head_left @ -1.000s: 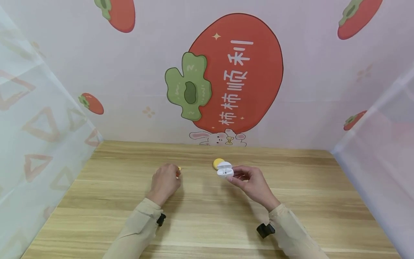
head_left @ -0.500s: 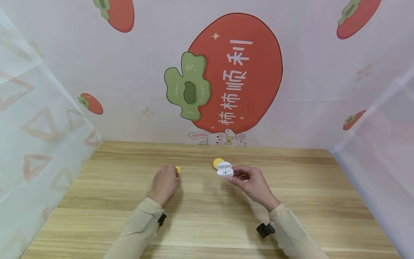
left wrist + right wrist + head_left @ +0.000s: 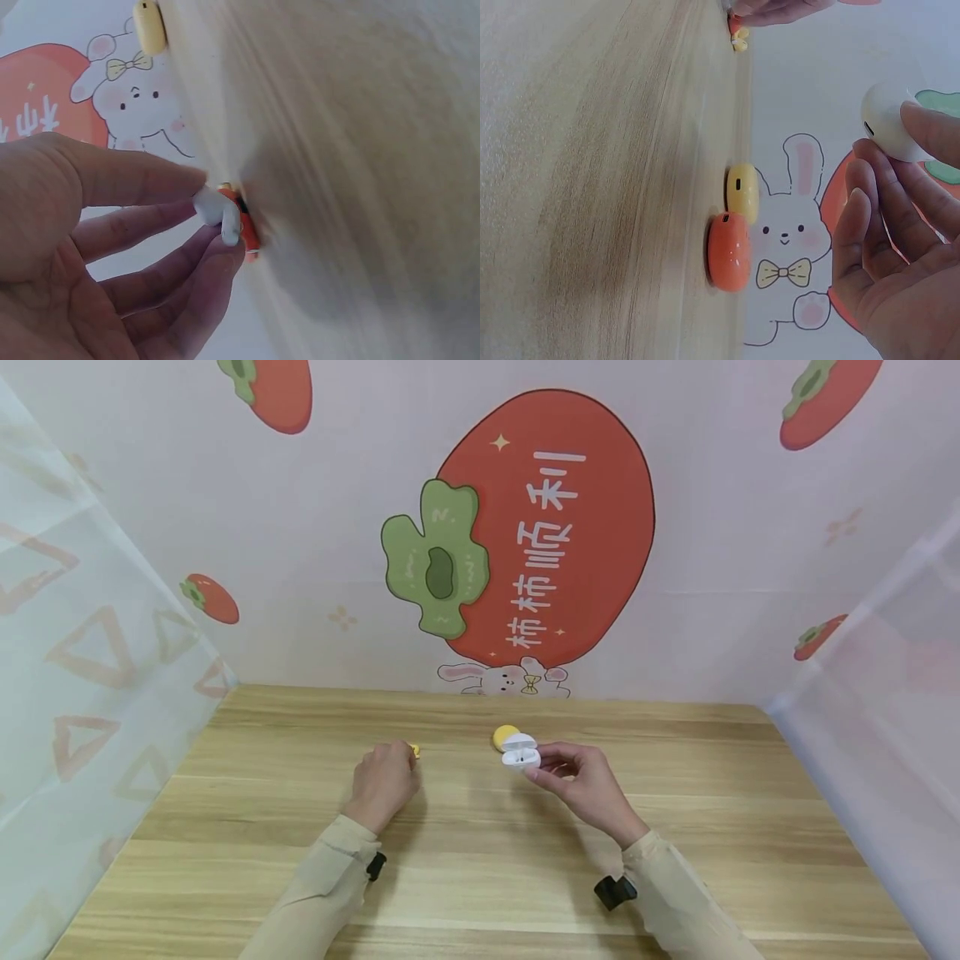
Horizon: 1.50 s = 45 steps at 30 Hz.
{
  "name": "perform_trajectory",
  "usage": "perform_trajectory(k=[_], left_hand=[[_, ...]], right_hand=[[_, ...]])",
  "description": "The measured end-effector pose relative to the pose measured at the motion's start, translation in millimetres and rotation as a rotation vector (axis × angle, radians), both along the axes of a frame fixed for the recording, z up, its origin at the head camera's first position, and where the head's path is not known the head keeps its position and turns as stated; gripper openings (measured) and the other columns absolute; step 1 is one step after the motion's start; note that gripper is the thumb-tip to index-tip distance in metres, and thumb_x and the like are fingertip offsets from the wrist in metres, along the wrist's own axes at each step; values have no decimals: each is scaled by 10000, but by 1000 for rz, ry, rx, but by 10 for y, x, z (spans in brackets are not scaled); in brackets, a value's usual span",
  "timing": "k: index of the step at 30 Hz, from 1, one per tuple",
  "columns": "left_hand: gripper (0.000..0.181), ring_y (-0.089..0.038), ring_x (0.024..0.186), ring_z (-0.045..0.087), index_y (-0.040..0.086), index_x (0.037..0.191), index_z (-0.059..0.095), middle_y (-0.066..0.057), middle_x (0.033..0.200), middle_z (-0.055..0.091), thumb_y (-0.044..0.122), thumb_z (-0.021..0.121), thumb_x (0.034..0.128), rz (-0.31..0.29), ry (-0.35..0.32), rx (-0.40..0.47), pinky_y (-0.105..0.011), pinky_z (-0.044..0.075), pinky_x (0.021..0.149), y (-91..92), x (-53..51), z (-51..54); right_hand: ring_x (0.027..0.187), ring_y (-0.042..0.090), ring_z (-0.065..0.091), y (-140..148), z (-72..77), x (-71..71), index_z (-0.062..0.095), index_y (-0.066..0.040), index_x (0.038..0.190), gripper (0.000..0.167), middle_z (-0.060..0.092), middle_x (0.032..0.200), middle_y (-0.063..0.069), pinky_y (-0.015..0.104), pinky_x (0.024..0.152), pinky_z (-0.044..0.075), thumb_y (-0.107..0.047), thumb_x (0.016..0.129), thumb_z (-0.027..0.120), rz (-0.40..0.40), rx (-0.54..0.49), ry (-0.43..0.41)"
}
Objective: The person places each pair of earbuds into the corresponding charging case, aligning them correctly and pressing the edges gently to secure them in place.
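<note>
My left hand (image 3: 382,789) is low over the table; in the left wrist view its thumb and fingertips pinch a white earbud (image 3: 215,210). Just beyond the earbud lies an orange earbud (image 3: 248,229), partly hidden. Yellow earbuds (image 3: 740,39) lie beside that hand, mostly covered by it in the head view. My right hand (image 3: 588,785) holds a white earbud case (image 3: 521,760) above the table between thumb and fingers, its lid raised. The right wrist view shows only the outside of that case. Whether it contains an earbud is too small to tell.
A yellow earbud case (image 3: 504,737) stands on the wooden table (image 3: 480,860) behind the white case. Next to it is an orange earbud case (image 3: 729,253), hidden in the head view. A patterned backdrop (image 3: 675,635) rises along the table's back edge.
My left hand has shifted only slightly near the yellow earbuds, and the orange seen beside its fingers is now hidden in the head view. The right hand and white case stay nearly still.
</note>
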State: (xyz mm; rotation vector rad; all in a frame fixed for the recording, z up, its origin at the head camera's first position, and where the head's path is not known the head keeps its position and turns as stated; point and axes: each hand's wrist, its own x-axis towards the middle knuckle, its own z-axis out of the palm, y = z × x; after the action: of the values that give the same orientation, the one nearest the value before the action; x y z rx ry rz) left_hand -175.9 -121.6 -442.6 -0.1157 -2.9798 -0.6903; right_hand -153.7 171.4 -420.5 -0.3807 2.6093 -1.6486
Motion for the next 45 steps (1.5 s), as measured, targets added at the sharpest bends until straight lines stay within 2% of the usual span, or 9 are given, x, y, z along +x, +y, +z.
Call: perform_trajectory(k=[5, 8, 12, 15, 20, 24, 32, 39, 45], left_hand=[[288, -127, 517, 349, 88, 577, 559, 14, 588, 448, -49, 581, 829, -29, 7, 37, -273, 315, 452, 23, 8, 60], [211, -111, 523, 347, 31, 646, 633, -16, 639, 563, -73, 570, 819, -49, 7, 86, -259, 332, 483, 47, 21, 113], [235, -122, 561, 481, -21, 950, 772, -155, 973, 747, -80, 571, 844, -73, 31, 133, -286, 452, 547, 80, 44, 186], [262, -129, 530, 486, -52, 1012, 762, -179, 1007, 742, -84, 545, 870, -84, 8, 196, -286, 441, 518, 94, 55, 227], [186, -129, 585, 552, -48, 1005, 761, -126, 903, 731, -38, 611, 895, -89, 21, 270, -301, 476, 554, 106, 45, 249], [136, -163, 745, 661, 12, 970, 780, -81, 880, 735, -42, 680, 896, -106, 83, 304, -339, 551, 667, 124, 40, 271], [112, -167, 792, 706, 28, 1002, 775, -69, 919, 744, -7, 739, 902, -146, 189, 406, -333, 588, 704, 176, 60, 333], [93, -153, 791, 698, 40, 968, 777, -37, 890, 735, 5, 770, 882, -182, 162, 523, -307, 592, 728, 221, 78, 404], [89, -146, 785, 701, 51, 954, 783, -33, 895, 745, 12, 781, 874, -224, 132, 581, -306, 591, 732, 240, 90, 439]], right_hand=[[852, 192, 655, -11, 1, 0, 753, -45, 1108, 257, 728, 995, 43, 270, 748, 563, -155, 882, 810, -3, 7, 1], [852, 194, 659, -17, -1, 2, 754, -48, 1105, 255, 730, 994, 44, 270, 745, 565, -152, 879, 814, -6, 7, -2], [862, 193, 655, -23, 3, 5, 753, -48, 1112, 266, 731, 1011, 47, 274, 751, 561, -163, 880, 814, -6, 6, -3], [871, 189, 651, -27, 14, 9, 750, -48, 1122, 276, 730, 1026, 47, 275, 757, 558, -172, 883, 811, -5, 5, -1], [870, 186, 650, -30, 5, 5, 751, -52, 1120, 272, 729, 1025, 41, 273, 750, 559, -174, 884, 811, -5, 5, -4], [867, 193, 654, -30, -17, -10, 757, -68, 1103, 252, 728, 1009, 29, 281, 752, 563, -167, 879, 815, -9, 13, -9], [866, 193, 655, -37, -28, -24, 754, -57, 1104, 256, 729, 1014, 40, 277, 755, 562, -169, 881, 813, -8, 17, -6], [861, 192, 653, -49, -18, -21, 755, -58, 1101, 256, 729, 1011, 40, 274, 753, 560, -166, 877, 816, -8, 12, -9], [864, 191, 650, -56, -2, -7, 750, -40, 1113, 277, 729, 1019, 53, 271, 753, 557, -175, 880, 814, 2, -1, -8]])
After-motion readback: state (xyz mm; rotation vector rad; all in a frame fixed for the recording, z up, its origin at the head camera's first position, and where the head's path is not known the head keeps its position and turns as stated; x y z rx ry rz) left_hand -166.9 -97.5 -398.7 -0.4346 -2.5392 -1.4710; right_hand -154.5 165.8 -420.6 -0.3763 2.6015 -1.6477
